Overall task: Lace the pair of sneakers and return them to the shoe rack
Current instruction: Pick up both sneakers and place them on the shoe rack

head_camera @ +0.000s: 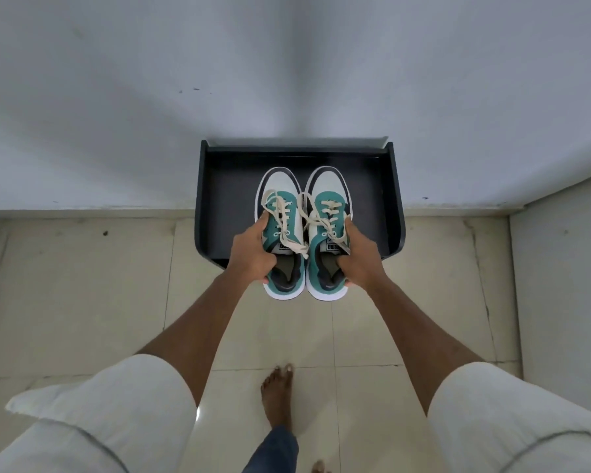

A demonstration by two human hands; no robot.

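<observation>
Two teal and white sneakers with cream laces are held side by side, toes pointing away from me. My left hand (251, 254) grips the left sneaker (280, 203) by its outer side and collar. My right hand (360, 257) grips the right sneaker (328, 196) the same way. Both shoes hang over the top shelf of the black shoe rack (394, 199), their heels sticking out past its front edge. Whether the soles touch the shelf I cannot tell. The laces are threaded through the eyelets, and loose ends lie across the tongues.
The rack stands against a pale grey wall (151, 114) on a beige tiled floor (82, 285). A wall corner juts in at the right (560, 268). My bare foot (277, 390) stands on the tiles below the rack.
</observation>
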